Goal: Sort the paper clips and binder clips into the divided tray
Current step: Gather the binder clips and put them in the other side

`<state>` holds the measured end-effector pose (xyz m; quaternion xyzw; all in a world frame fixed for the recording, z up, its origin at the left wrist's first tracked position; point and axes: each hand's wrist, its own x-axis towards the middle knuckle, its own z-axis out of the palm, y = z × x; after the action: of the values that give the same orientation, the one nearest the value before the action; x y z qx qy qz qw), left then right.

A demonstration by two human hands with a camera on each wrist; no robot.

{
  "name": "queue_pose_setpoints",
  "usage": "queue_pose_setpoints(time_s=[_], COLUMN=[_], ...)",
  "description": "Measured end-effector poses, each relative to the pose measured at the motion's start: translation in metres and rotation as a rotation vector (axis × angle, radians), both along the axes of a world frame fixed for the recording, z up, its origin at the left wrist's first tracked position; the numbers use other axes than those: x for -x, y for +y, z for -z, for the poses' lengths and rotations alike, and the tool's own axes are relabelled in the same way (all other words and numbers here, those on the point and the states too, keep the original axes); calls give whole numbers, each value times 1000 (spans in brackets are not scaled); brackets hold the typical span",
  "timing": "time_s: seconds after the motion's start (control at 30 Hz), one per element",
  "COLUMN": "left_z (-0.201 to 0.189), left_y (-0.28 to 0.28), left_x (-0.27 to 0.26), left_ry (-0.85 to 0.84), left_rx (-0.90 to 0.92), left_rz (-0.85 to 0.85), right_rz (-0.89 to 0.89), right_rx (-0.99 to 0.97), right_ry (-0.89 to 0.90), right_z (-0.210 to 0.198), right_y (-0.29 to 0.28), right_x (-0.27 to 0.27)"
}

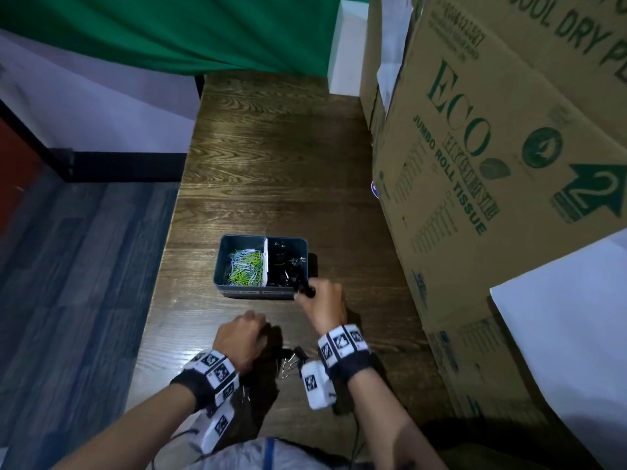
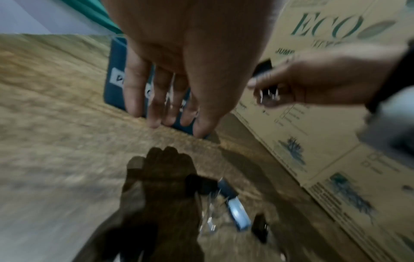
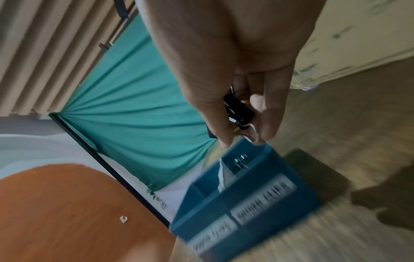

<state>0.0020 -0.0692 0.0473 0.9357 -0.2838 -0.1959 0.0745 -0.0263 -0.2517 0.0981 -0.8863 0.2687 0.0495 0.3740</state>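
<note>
Right grip (image 1: 322, 300) is pinching a binder clip (image 3: 238, 110) beside the tray (image 1: 220, 262); left grip (image 1: 242, 337) (fingers straight) is holding nothing.

Place: a storeroom or back office, by the look of it.
Stock: large cardboard cartons (image 1: 492, 157) printed "ECO" and "JUMBO ROLL TISSUE", stacked at 3 o'clock against the tabletop.
Surface: dark wood-grain tabletop (image 1: 271, 157), narrow and long.
Backdrop: green cloth (image 1: 169, 28) hung at 12 o'clock.
Floor: grey plank flooring (image 1: 68, 266) at 9 o'clock, black skirting (image 1: 118, 164) under a pale wall.
</note>
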Motion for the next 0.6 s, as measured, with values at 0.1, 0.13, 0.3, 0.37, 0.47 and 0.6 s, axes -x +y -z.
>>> queue_pose_setpoints(time_s=[0.1,0.13,0.3,0.37,0.47,0.6], left_z=[20,26,49,55,65,53], left_y=[22,29,62,71,82,75], left_x=[17,21,38,44,52,55], left_ry=[134,171,302,319,307,309], left_rx=[-168,-179,-67,-10,45,46], left_rz=[28,33,65,103,157,189], right_rz=[10,11,-54,-108,-246,-380], right_rx=[-10,1,20,28,59,109], right_ry=[-72,-114,-187,-53,255,523], right_z=[-17,-21,-14,5,35,73], right_y=[-5,-6,-10,-10,-12,-12], right_x=[-32,-38,-22,1,46,94])
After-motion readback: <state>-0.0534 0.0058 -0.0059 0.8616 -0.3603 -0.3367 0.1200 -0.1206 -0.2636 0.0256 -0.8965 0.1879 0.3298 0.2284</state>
